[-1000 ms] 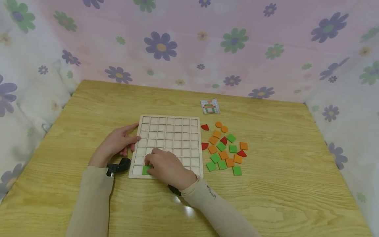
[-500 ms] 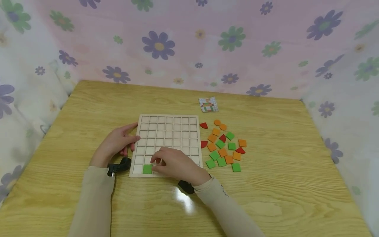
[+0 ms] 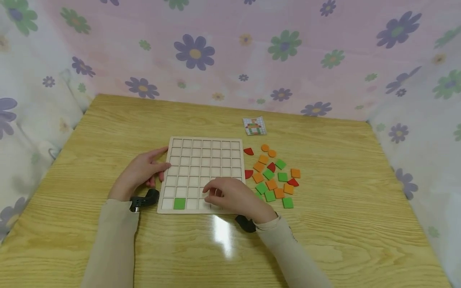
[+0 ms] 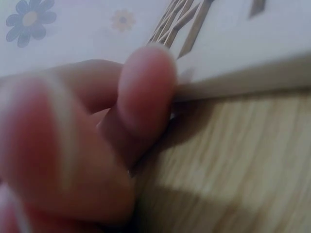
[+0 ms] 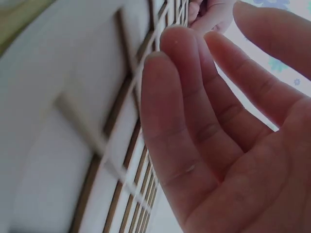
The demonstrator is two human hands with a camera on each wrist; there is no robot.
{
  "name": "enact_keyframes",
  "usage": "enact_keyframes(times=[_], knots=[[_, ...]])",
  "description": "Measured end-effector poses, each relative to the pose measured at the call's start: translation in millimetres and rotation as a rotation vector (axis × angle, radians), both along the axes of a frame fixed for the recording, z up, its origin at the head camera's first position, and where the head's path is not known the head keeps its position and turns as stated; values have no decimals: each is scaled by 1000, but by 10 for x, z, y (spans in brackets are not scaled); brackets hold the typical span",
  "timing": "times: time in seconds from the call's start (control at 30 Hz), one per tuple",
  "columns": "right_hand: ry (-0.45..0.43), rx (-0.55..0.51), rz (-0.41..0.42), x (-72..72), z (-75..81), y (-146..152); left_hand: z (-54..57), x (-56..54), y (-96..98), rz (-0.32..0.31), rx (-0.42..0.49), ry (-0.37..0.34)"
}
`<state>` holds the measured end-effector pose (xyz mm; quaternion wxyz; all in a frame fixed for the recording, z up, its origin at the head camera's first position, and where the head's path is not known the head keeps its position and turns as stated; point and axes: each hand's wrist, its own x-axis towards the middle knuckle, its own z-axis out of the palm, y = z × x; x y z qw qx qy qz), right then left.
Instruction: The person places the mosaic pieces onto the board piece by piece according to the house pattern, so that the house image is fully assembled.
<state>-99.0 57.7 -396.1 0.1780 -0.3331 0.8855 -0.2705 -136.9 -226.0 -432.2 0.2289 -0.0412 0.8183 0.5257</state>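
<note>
A pale wooden grid board [image 3: 196, 161] lies on the table. One green square tile [image 3: 179, 203] sits in its bottom row, second cell from the left. At the board's left edge rests my left hand [image 3: 138, 173], index finger stretched along the side and thumb tip at the rim. In the left wrist view, a fingertip [image 4: 147, 85] shows close against the board's side. My right hand [image 3: 234, 196] is over the board's lower right part, fingers gently bent and nothing between them. The right wrist view shows its bare palm [image 5: 262, 170] and fingers beside the grid.
Right of the board lie loose green tiles [image 3: 282, 177], orange squares [image 3: 295, 173], orange discs [image 3: 265, 148] and red quarter-round pieces [image 3: 293, 182]. A small printed picture card [image 3: 254, 126] lies behind them. Flowered cloth [image 3: 230, 52] stands around the table [image 3: 345, 224].
My right hand has let go of the green tile, now flat in its cell, and moved right across the board. My left hand stays at the board's edge.
</note>
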Motion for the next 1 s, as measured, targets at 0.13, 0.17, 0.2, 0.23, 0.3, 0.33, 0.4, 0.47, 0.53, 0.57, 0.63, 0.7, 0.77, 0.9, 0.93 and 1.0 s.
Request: enact_keyframes(times=[0.13,0.17,0.2,0.23,0.3,0.33,0.4,0.47,0.53,0.57,0.63,0.7,0.77,0.9,0.93,1.0], knots=[[-11,-7,-15,15,-47,126,6,5,-14,-1,-13,2],[-15,-11,-22,16,-59,160,9,8,-18,-1,-16,4],[-18,-15,-29,13,-69,196,11,9,-23,-4,-19,7],[-29,-25,-34,8,-84,235,15,10,-26,-7,-22,11],[-56,-47,-33,-11,-114,322,20,11,-29,-10,-18,12],[-73,-53,-33,-25,-122,369,20,9,-31,-12,-17,12],[-117,-65,-33,-50,-124,469,22,5,-32,-19,-15,9],[-139,-64,-40,-77,-115,573,26,-1,-31,-23,-22,11],[-142,-52,-60,-98,-84,676,30,-7,-29,-28,-35,17],[-137,-41,-72,-106,-73,725,31,-9,-27,-30,-39,19],[-131,-20,-96,-128,-64,816,35,-12,-21,-35,-48,27],[-140,-9,-118,-146,-63,894,33,-10,-16,-30,-39,17],[-149,1,-135,-166,-70,959,31,-7,-10,-24,-26,5],[-137,12,-143,-209,-72,1068,24,-4,0,-17,-14,-5],[-127,19,-142,-221,-74,1093,22,-5,1,-19,-12,-3],[-106,36,-142,-243,-77,1138,13,-6,4,-21,-13,-2]])
